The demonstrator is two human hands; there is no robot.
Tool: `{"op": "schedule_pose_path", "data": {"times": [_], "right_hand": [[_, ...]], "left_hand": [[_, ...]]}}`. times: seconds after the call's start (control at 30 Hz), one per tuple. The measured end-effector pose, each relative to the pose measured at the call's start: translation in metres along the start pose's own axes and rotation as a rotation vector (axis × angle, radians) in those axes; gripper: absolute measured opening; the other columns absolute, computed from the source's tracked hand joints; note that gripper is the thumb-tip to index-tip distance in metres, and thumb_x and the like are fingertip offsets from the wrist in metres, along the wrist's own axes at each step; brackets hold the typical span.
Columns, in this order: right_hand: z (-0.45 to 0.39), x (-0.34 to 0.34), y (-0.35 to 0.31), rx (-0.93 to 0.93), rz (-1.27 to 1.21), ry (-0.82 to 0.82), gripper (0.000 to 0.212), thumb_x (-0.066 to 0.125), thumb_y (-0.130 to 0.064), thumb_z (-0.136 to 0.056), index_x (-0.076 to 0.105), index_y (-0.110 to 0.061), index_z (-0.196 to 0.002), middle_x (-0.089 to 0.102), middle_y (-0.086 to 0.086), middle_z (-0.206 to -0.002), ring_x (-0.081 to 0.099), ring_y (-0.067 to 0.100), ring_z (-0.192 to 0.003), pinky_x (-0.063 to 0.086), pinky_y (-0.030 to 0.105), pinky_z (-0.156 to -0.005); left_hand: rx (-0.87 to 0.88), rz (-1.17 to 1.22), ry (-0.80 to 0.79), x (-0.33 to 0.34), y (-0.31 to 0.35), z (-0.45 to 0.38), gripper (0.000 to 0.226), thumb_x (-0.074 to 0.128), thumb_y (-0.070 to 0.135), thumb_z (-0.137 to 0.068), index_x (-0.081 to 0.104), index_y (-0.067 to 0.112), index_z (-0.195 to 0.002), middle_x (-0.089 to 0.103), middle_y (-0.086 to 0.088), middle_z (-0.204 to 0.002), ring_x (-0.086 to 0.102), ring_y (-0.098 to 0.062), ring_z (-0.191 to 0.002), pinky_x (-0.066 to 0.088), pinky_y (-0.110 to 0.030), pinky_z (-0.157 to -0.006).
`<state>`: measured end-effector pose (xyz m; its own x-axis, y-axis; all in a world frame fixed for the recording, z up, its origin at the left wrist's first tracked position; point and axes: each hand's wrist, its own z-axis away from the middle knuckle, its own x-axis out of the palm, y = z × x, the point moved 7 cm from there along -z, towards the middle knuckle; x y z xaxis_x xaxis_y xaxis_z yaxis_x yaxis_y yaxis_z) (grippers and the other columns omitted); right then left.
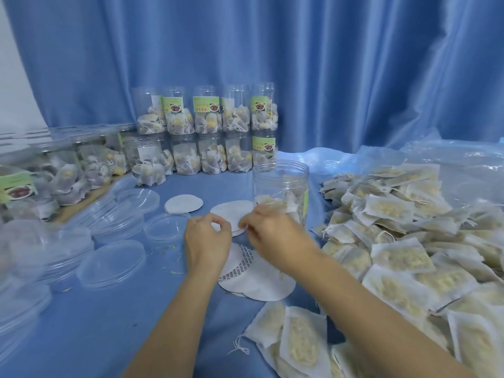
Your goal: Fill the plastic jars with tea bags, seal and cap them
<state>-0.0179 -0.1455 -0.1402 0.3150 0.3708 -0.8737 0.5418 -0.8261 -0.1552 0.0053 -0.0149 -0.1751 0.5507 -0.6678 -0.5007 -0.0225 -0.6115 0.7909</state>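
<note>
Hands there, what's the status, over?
Left hand and right hand both pinching one white seal disc. Open jar part-filled behind. Nothing blocking.

Open jar (pixel 281 186) stands mid-table, filled jars (pixel 207 132) behind, lids (pixel 109 236) left, tea bags (pixel 395 255) right.

The table (pixel 103 331) is covered with a blue cloth. Clear plastic lids (pixel 111 264) are spread over its left part, white round seal discs (pixel 184 203) are laid near the middle, and an open jar (pixel 281 186) is stood behind them. Tea bags (pixel 403 257) are heaped along the right side, and filled jars (pixel 207 151) are stacked in two tiers at the back.
</note>
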Motion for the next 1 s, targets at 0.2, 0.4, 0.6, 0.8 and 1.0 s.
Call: {"op": "schedule_pose_path", "data": {"times": [0.2,0.4,0.6,0.8,1.0], "right_hand": [[0.008,0.067,-0.014,0.089,0.104,-0.207,0.053,0.038,-0.052,-0.094,0.054,-0.007,-0.116,0.055,0.016,-0.119,0.043,0.029,-0.115,0.036,0.037,-0.09],[0.008,0.068,-0.009,0.155,-0.126,-0.191,0.056,0.055,-0.048,-0.088,0.043,-0.021,-0.135,0.049,0.003,-0.136,0.036,0.022,-0.128,0.033,0.032,-0.098],[0.01,0.063,-0.009,0.18,-0.193,-0.155,0.054,0.057,-0.038,-0.087,0.041,-0.028,-0.138,0.048,-0.002,-0.138,0.039,0.021,-0.128,0.038,0.031,-0.096],[0.012,0.067,-0.011,0.212,-0.112,-0.217,0.053,0.049,-0.035,-0.09,0.039,-0.018,-0.139,0.049,0.016,-0.13,0.038,0.031,-0.123,0.026,0.033,-0.103],[0.014,0.072,-0.012,0.22,-0.074,-0.249,0.047,0.045,-0.036,-0.091,0.046,-0.016,-0.133,0.049,0.011,-0.13,0.038,0.033,-0.119,0.029,0.036,-0.101]], "left_hand": [[-0.042,-0.047,0.078,-0.017,-0.021,-0.015,0.018,0.058,0.026,-0.083,0.067,0.015,-0.095,0.057,-0.01,-0.116,0.052,-0.027,-0.107,0.04,-0.033,-0.084],[0.025,-0.45,-0.09,-0.009,-0.041,-0.024,0.049,0.044,0.019,-0.091,0.037,0.018,-0.14,0.042,-0.004,-0.141,0.032,-0.023,-0.133,0.027,-0.043,-0.105],[-0.052,-0.601,-0.052,-0.008,-0.048,-0.022,0.047,0.044,0.018,-0.092,0.034,0.016,-0.138,0.05,-0.01,-0.127,0.036,-0.028,-0.126,0.023,-0.042,-0.104],[-0.023,-0.581,0.05,-0.009,-0.042,-0.019,0.023,0.043,0.023,-0.096,0.057,0.016,-0.113,0.054,-0.013,-0.114,0.04,-0.032,-0.114,0.026,-0.04,-0.096],[-0.253,0.467,0.604,-0.045,-0.049,-0.012,0.039,0.027,0.028,-0.102,0.05,-0.003,-0.11,0.058,-0.023,-0.112,0.052,-0.034,-0.093,0.04,-0.033,-0.07]]}}
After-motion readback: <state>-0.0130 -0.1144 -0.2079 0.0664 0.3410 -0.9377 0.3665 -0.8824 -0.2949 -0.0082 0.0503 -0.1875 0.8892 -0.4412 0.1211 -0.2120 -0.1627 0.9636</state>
